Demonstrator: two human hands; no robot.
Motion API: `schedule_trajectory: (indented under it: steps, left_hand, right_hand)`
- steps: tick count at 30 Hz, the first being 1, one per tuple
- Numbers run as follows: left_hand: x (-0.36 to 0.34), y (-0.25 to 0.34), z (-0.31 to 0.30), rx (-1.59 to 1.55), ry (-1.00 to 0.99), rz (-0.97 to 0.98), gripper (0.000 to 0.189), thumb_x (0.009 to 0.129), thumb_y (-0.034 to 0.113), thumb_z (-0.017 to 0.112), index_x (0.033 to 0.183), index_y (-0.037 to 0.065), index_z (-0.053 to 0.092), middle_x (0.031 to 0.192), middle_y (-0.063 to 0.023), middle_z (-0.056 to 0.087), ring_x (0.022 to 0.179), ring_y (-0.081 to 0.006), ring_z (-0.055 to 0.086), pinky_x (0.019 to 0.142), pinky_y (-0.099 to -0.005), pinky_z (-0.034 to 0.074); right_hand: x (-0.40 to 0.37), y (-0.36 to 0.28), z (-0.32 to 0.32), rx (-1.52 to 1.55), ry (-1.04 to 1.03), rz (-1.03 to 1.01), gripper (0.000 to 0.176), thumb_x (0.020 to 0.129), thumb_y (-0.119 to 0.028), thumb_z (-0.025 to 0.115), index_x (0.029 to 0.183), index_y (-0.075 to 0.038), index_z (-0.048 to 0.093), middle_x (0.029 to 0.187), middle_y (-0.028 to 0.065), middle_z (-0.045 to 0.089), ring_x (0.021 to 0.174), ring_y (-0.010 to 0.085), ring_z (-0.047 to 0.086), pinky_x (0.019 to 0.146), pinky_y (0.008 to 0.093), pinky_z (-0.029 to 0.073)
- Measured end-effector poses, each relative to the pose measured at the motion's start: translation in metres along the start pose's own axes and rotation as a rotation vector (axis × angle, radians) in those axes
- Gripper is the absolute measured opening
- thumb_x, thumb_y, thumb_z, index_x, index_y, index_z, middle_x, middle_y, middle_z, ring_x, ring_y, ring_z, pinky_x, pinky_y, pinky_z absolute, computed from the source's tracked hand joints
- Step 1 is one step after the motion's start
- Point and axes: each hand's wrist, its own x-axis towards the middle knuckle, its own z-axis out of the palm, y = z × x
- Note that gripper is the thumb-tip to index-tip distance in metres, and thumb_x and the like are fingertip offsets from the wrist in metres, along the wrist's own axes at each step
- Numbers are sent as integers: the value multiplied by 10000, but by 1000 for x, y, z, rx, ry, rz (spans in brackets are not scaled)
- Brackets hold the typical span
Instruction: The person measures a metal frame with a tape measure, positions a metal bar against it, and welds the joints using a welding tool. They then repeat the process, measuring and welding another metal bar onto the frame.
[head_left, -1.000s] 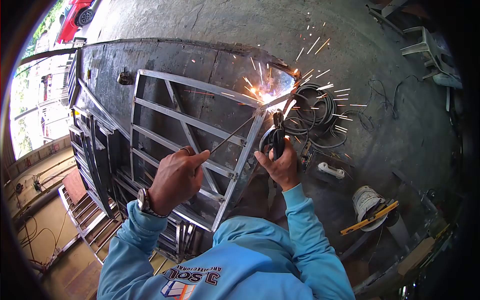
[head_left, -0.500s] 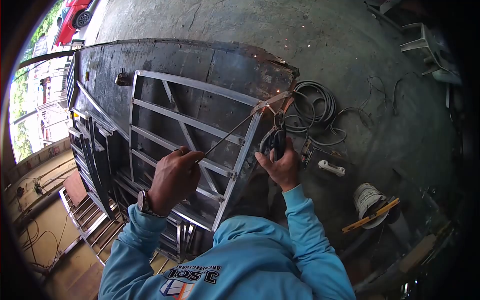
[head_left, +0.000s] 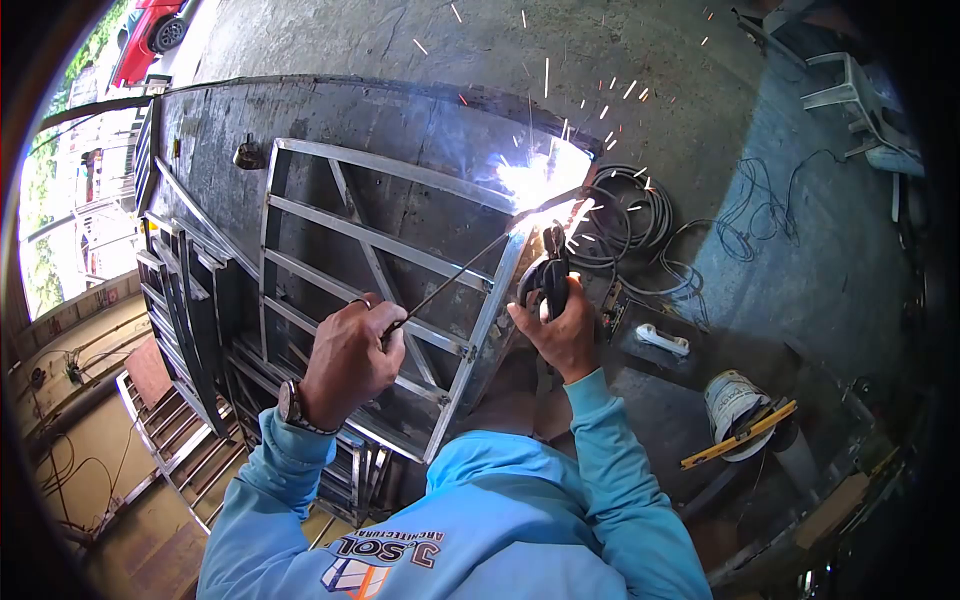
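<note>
My left hand (head_left: 353, 355), with a watch on its wrist, is closed round the near end of a thin metal rod (head_left: 455, 277). The rod's far end reaches the upper right corner of a metal frame (head_left: 390, 240) that lies on a dark table. At that corner a bright white glare with flying sparks (head_left: 535, 190) hides the rod's tip and the joint. Just below the glare, my right hand (head_left: 563, 335) grips the black handles of a clamp-like tool (head_left: 550, 277), whose upper jaws sit beside the frame's corner.
Coiled cable (head_left: 640, 225) lies right of the table. Farther right are a white plastic handle (head_left: 662, 340), a bucket (head_left: 738, 405) with a yellow level (head_left: 740, 435), and a white chair (head_left: 850, 95). Metal frames (head_left: 185, 320) stand stacked on the left.
A bright glare and many sparks have appeared at the frame's corner, where only a small glow showed before. Both hands have barely moved.
</note>
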Motion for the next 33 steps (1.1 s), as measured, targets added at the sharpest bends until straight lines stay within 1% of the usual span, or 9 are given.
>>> schedule_trajectory:
  steps: [6,7,9,15,18,21,22,31,33]
  left_hand:
    - [-1,2,-2,-22,-4,15,165,825,47,681,986,22,712,843,-168,659,770,-375,661,686,-448,529]
    - [-3,1,-1,-24,-4,15,165,825,47,681,986,22,712,843,-168,659,770,-375,661,686,-448,529]
    - [-8,-5,5,-23,-74,0,184,834,37,654,1006,21,718,853,-180,666,793,-386,662,706,-454,532]
    - [-37,-26,42,-214,-170,-10,141,822,7,643,950,-28,691,854,-204,680,800,-392,668,729,-444,540]
    - [-55,-18,52,-311,-281,-219,157,816,48,689,956,-21,680,836,-194,686,781,-330,708,695,-392,559]
    - [-65,-13,67,-443,-227,-223,128,816,35,675,935,-12,669,808,-204,664,780,-368,678,692,-427,537]
    - [-64,-12,69,-401,-210,-185,139,836,46,688,961,-14,682,831,-189,692,761,-308,712,688,-376,562]
    - [-38,-3,89,-416,-120,-127,152,837,58,701,952,-38,680,812,-185,712,695,-293,709,652,-372,561]
    - [-37,3,85,-431,-130,-174,155,827,52,687,949,-42,675,815,-205,697,727,-332,704,671,-396,554]
  right_hand:
    - [-5,-4,4,-50,10,165,507,688,-341,904,954,-41,595,858,78,643,768,180,640,672,349,539]
    - [-9,0,6,-109,56,116,531,689,-337,914,967,-55,559,821,41,593,747,135,604,627,303,529]
    - [-18,2,15,180,210,102,558,697,-314,919,1013,-58,538,797,9,547,730,104,564,599,260,515]
    - [-42,21,1,197,119,147,553,721,-302,909,1036,-37,540,848,25,588,739,106,596,622,245,546]
    - [-54,26,-14,185,12,219,604,735,-262,909,1111,-12,508,971,43,580,843,102,601,670,242,560]
    - [-57,31,-22,129,-19,164,627,729,-295,919,1113,-14,511,950,39,589,820,103,605,668,236,557]
    - [-58,34,-24,127,-24,159,627,729,-295,919,1113,-14,511,950,39,589,820,103,605,668,236,557]
    - [-32,18,-27,109,-135,101,609,733,-314,916,1097,-17,529,940,26,601,817,99,599,663,234,553]
    - [-24,15,-26,165,-101,16,609,718,-425,902,1026,-35,550,791,54,616,644,155,601,600,315,528]
